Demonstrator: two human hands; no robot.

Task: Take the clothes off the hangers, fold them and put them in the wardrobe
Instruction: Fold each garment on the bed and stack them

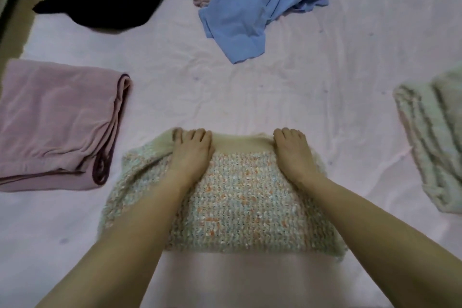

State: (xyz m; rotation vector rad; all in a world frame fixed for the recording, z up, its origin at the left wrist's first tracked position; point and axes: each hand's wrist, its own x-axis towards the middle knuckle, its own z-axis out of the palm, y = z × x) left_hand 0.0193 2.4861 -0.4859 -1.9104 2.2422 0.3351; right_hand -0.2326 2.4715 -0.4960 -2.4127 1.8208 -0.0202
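We see the knitted sweater folded on the pink bed sheet, our left hand and right hand gripping its far edge, fingers curled over the fold

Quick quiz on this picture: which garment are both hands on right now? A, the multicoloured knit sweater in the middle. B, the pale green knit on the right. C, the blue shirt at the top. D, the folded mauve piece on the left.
A: the left hand and right hand both grip the far edge of the multicoloured knit sweater, fingers curled over it.
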